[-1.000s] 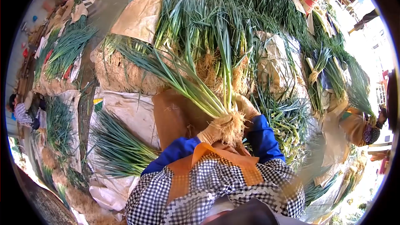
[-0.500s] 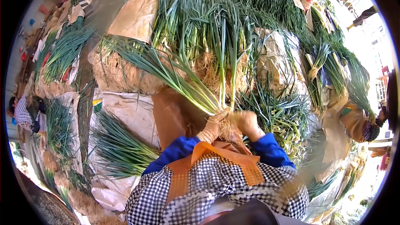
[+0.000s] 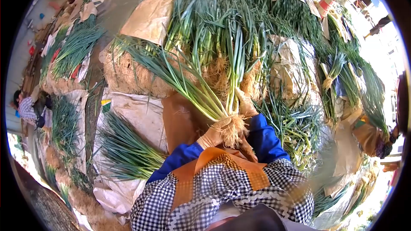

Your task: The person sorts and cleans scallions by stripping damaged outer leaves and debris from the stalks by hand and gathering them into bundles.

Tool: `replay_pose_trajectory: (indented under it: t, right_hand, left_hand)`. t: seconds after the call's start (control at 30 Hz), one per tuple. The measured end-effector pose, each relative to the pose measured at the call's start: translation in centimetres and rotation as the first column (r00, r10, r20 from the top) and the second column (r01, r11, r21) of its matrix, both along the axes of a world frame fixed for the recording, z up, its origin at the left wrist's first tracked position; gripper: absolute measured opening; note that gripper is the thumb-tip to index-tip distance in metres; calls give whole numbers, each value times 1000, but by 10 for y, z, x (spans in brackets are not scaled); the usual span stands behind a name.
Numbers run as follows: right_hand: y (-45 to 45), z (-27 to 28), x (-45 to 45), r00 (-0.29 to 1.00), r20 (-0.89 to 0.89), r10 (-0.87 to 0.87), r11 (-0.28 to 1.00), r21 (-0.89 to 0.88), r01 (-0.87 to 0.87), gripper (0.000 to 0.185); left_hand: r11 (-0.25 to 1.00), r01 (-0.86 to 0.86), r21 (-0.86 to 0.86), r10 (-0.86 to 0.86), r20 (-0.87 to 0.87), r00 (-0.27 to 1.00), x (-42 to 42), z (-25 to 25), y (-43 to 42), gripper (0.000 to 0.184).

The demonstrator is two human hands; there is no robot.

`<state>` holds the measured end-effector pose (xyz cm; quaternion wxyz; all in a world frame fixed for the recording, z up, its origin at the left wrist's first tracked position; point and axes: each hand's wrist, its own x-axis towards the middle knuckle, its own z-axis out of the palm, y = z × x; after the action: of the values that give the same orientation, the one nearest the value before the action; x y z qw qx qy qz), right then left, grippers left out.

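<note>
My left hand [image 3: 212,136] is closed round the white stems of a bunch of green onions [image 3: 204,93], just above its tangle of pale roots [image 3: 233,131]. The green leaves fan out up and to the left. On the right side of the same bunch, my right hand [image 3: 246,103] is wrapped against the stems, higher than the left; its fingertips are partly hidden. Below the roots lies a brown apron or cloth [image 3: 182,117] over the lap.
Ahead lies a large pile of green onions [image 3: 201,25], roots toward me. A sorted bundle [image 3: 128,147] rests on a white sack [image 3: 141,111] at the left. Loose leaves [image 3: 295,128] lie at the right. Other people [image 3: 28,110] are at the far left and far right.
Half a second ago my right hand was lower, beside the roots; it has moved up onto the stems. The left hand keeps its hold. The whole view has shifted slightly.
</note>
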<state>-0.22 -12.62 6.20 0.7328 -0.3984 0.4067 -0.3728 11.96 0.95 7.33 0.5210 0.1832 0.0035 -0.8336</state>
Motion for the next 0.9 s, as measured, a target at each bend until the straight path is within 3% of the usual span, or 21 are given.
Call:
replay_pose_trajectory:
  t: [0.07, 0.13, 0.17, 0.2, 0.27, 0.3, 0.33, 0.37, 0.4, 0.43, 0.47, 0.53, 0.6, 0.67, 0.73, 0.8, 0.87, 0.9]
  right_hand:
    - [21, 44, 16, 877, -473, -80, 995, -94, 40, 30]
    - [23, 9, 10, 640, -718, -274, 879, -457, -137, 19]
    - [28, -3, 7, 824, -478, -305, 886, -459, 62, 20]
    - [40, 1, -4, 753, -589, -292, 817, -564, -124, 19]
    - [62, 14, -23, 568, -714, -409, 566, -687, -456, 17]
    - [83, 42, -32, 516, -560, -648, 114, -741, -661, 10]
    - [102, 59, -46, 481, -831, -280, 295, -551, -780, 15]
    - [115, 62, -62, 708, -700, -90, 348, -689, -636, 19]
    - [134, 53, -88, 833, -516, 201, 922, -188, -339, 15]
    - [139, 62, -110, 754, -642, 141, 965, -81, -249, 13]
    - [128, 58, -135, 132, -986, 104, 785, 0, -619, 20]
    - [114, 57, -174, -447, -836, 318, 647, 536, -542, 43]
    - [103, 45, -154, -123, -992, 30, 764, 103, -637, 49]
    - [76, 92, -77, 337, -941, 3, 910, -137, -391, 38]
    - [60, 89, -32, 741, -662, -113, 754, -543, -370, 34]
    - [44, 81, -14, 589, -805, 77, 672, -394, -627, 28]
    - [42, 79, -8, 578, -811, 88, 593, -423, -685, 26]
    - [45, 78, -9, 504, -864, -2, 464, -447, -764, 26]
  left_hand:
    - [998, 59, -18, -59, -47, 997, 9, -5, 1, 29]
    - [998, 58, 7, -59, 117, 991, 10, 9, 4, 29]
    - [1000, 12, 11, -13, 109, 994, 3, 19, 4, 28]
    - [996, -63, 59, 57, 84, 995, -2, 7, 4, 25]
    - [983, -170, 74, 167, 45, 985, -5, 23, -1, 20]
    - [981, -158, 112, 158, 7, 987, -3, 15, -7, 17]
    - [979, -156, 130, 162, -41, 986, -1, 6, -13, 14]
    - [989, -134, 68, 138, -53, 989, 0, 0, -15, 14]
    - [993, -114, 5, 114, -63, 991, 2, -3, -16, 14]
    - [993, -114, 7, 114, -64, 991, 4, 1, -14, 14]
    - [994, -112, 13, 112, -15, 994, 5, 10, -12, 14]
    - [994, -104, 26, 104, 26, 994, 3, 10, -8, 14]
    - [998, -46, -46, 44, -39, 998, 3, 4, -13, 16]
    - [997, 4, -71, 2, 97, 995, 6, 1, -10, 18]
    - [997, -77, -16, 79, 144, 986, 3, 14, -8, 23]
    - [993, -53, -108, 67, 131, 989, 5, 10, -8, 24]
    - [979, -31, -203, 56, 114, 992, 9, 2, -9, 25]
    - [993, -43, -110, 56, 115, 992, 9, -5, -6, 24]
